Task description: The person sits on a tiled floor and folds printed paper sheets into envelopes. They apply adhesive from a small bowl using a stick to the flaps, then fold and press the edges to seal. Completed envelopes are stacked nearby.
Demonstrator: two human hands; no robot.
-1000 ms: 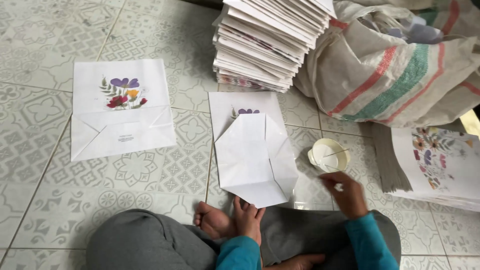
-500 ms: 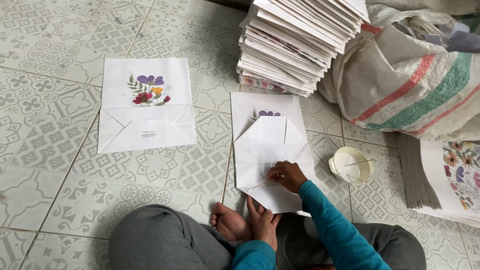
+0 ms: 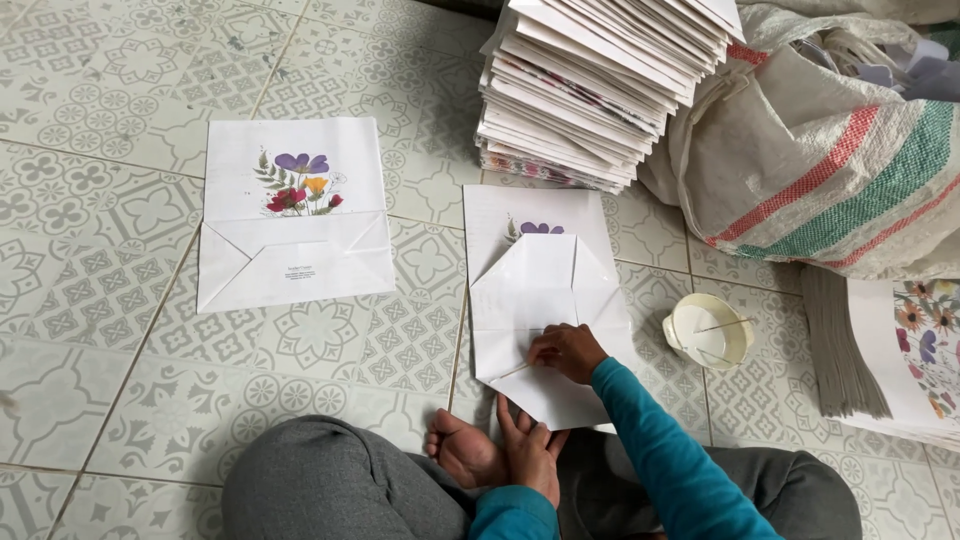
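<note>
A white paper bag with a purple flower print lies flat on the tiled floor in front of me, its bottom flaps folded open into a diamond. My right hand pinches a thin stick whose tip touches the lower flap. Fingers flat, my left hand presses on the flap's near point, beside my bare foot. A small white cup of glue with a stick across it stands just right of the bag.
A finished flower-print bag lies to the left. A tall stack of folded bags stands behind, with a striped woven sack at the right. A pile of flat printed sheets lies at the right edge.
My right hand has come from the glue cup over to the bag's lower flap with the stick. The left hand has stayed on the flap's point.
</note>
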